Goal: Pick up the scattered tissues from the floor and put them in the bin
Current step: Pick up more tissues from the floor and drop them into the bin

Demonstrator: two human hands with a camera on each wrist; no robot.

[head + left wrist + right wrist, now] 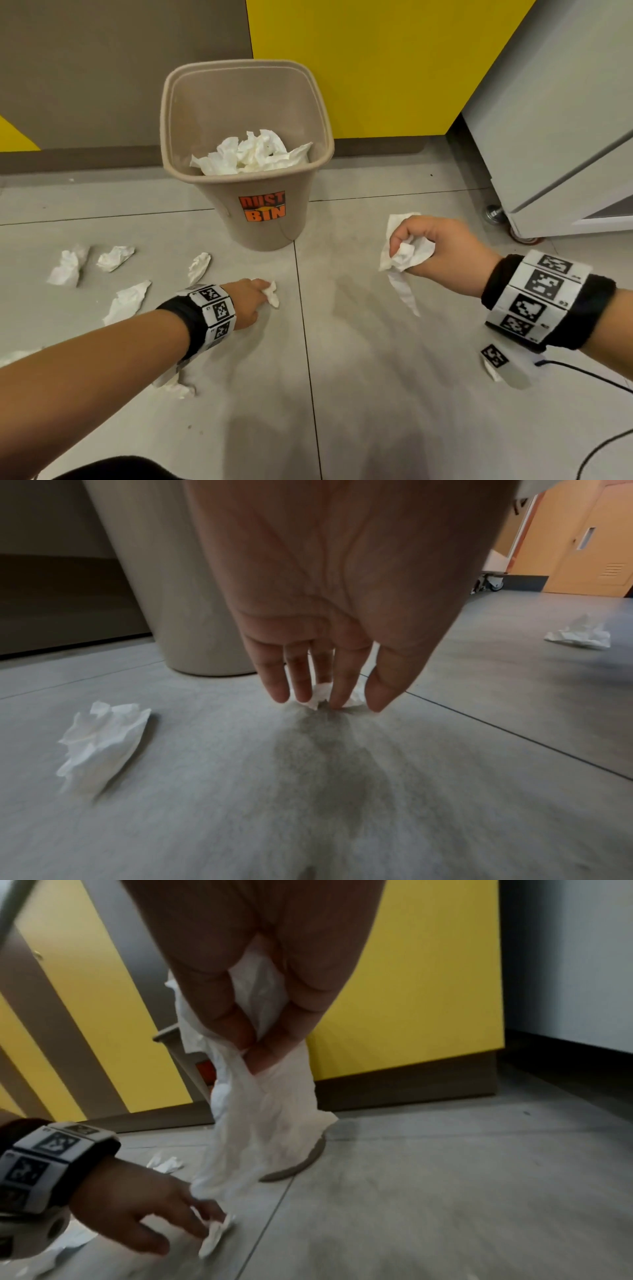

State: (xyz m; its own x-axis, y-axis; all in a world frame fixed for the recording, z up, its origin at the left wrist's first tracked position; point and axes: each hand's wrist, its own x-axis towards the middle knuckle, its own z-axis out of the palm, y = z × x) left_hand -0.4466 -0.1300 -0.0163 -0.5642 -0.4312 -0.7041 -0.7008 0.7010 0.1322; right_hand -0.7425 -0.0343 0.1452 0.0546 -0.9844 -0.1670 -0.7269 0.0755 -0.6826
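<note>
A beige bin (pixel 263 236) labelled DUST BIN stands on the grey tile floor with crumpled white tissues (pixel 253 152) inside it. My right hand (pixel 400 250) is raised to the right of the bin and grips a bunch of tissues (pixel 409 255); one end hangs down (pixel 267 1123). My left hand (pixel 265 287) reaches down in front of the bin. Its straight fingers (pixel 339 685) touch a small tissue (pixel 273 296) on the floor. Several more tissues lie to the left (pixel 68 263) (pixel 114 257) (pixel 199 265) (pixel 126 301), and one lies under my left forearm (pixel 174 385).
A white cabinet (pixel 565 137) on casters (pixel 493 214) stands at the right. A black cable (pixel 582 371) trails across the floor at the lower right. Yellow and brown wall panels (pixel 359 68) rise behind the bin. In the left wrist view another tissue (pixel 578 637) lies further off.
</note>
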